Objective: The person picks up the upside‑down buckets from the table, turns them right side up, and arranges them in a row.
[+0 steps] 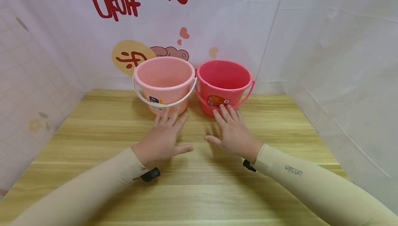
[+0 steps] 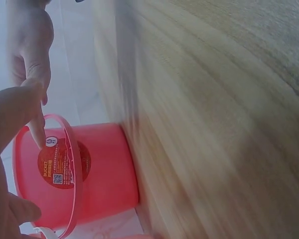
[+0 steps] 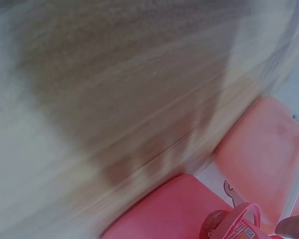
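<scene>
Two buckets stand side by side on the wooden table. The light pink bucket (image 1: 166,96) is on the left, its white handle (image 1: 168,105) hanging across the front. On the right is the deep pink bucket (image 1: 222,91), with a matching handle and a red label. My left hand (image 1: 161,141) spreads its fingers before the light bucket and holds nothing. My right hand (image 1: 234,134), fingers spread too, is in front of the deep pink bucket. Whether the fingertips touch the buckets I cannot tell. The left wrist view shows the deep pink bucket (image 2: 107,174) sideways, beyond the left fingers.
A white printed cloth (image 1: 236,18) with red characters and hearts hangs behind the buckets. Cloth walls also border the table (image 1: 192,198) at left and right. Dark straps or devices (image 1: 150,175) are worn at both wrists.
</scene>
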### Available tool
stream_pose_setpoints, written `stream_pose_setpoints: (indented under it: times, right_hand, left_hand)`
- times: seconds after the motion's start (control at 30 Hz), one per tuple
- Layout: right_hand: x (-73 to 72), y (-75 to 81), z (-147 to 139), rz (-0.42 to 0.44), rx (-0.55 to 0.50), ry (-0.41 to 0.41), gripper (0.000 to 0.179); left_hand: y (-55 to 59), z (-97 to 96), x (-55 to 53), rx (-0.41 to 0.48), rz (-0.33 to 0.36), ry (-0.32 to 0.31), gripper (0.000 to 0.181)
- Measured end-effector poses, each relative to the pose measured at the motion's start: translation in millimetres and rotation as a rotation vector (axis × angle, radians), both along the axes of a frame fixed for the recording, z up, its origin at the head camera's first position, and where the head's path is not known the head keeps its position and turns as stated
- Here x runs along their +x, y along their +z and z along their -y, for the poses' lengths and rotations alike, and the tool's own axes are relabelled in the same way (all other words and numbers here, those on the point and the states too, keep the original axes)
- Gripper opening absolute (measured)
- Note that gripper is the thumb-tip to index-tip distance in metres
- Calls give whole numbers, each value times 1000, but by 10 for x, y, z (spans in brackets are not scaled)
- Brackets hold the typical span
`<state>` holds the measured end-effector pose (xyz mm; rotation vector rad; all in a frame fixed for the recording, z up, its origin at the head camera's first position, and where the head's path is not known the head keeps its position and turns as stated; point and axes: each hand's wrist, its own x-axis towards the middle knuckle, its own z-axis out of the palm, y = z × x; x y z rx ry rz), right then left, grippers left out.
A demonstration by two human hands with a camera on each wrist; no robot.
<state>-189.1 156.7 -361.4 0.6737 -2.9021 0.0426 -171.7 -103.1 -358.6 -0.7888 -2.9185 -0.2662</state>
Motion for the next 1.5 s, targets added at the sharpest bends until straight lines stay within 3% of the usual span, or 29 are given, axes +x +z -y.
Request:
stream_pose_setpoints:
  times: [0.87,1.5]
  right_hand:
    - [48,-20,-12,56,25,-45,104]
    - [60,-19,-32,35,8,-42,106]
  left_hand:
    - [1,-39,8,-42,54,37,110]
    - [34,-41,6,-40,64,37,111]
